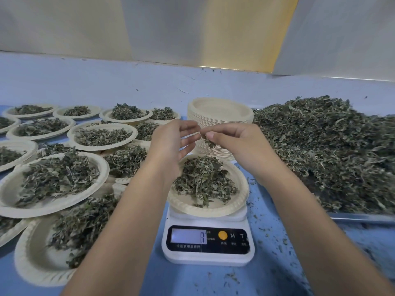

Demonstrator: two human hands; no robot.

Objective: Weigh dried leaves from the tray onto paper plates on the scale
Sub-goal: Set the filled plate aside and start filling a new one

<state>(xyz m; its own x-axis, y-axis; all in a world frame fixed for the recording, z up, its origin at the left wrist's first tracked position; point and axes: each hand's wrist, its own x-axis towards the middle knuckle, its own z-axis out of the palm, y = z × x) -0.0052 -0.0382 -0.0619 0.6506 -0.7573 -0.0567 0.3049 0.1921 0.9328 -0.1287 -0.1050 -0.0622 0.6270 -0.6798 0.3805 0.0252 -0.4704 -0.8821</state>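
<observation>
Here, the right hand point(241, 144) is pinching a small clump of dried leaves point(209, 143) between its thumb and curled fingertips, holding it in the air above the paper plate point(213, 210). The left hand point(173, 142) is hovering just beside it, fingers fairly straight and loosely spread, palm turned toward the right hand, gripping nothing. Directly below both hands, the paper plate is sitting on the white kitchen scale point(207, 240) and carrying a loose mound of leaves; the scale's lit display is showing a figure too blurred to read. Behind the hands, a stack of empty paper plates point(220, 112) is standing on the blue bench point(192, 280). To the right, a big heap of dried leaves point(320, 150) is filling the metal tray point(361, 217), with crumbs lying scattered on the bench near it. To the left, many filled plates point(53, 180) are crowding the bench, some overlapping one another.
</observation>
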